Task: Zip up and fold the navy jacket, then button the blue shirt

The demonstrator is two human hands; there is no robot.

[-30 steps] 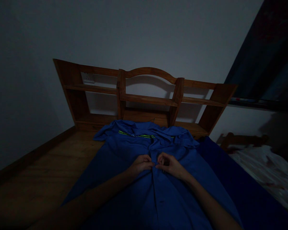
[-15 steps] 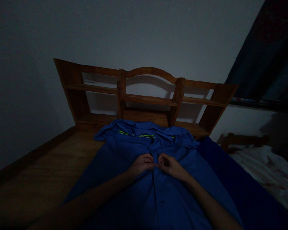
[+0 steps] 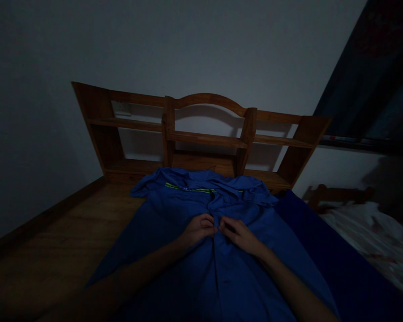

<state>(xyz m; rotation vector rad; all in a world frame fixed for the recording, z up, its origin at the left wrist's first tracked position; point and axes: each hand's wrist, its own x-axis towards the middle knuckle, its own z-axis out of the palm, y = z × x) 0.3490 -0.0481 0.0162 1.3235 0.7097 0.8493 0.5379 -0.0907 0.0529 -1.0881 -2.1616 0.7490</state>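
A blue shirt [image 3: 174, 232] with a yellow-green stripe across its chest lies spread out, its collar end toward the wooden headboard. Its front opening runs down the middle as a dark line. On the left side of that opening, my left hand [image 3: 199, 227] pinches the cloth edge between thumb and fingers. Just across from it, my right hand [image 3: 237, 232] is closed on the other edge with thumb and fingertips. The two sets of fingertips nearly meet at the opening. Dim light hides any small button between them.
The wooden headboard [image 3: 210, 141] with open shelves stands against the pale wall behind the shirt. Bare wooden boards [image 3: 87, 223] lie at left. On the right are a dark blue cloth [image 3: 322, 241], crumpled white fabric [image 3: 372, 228] and a dark curtain [image 3: 372, 80].
My right hand's fingers have drawn closer together and slightly toward my left hand, narrowing the gap under its fingers. My left hand stays almost in place on the shirt edge.
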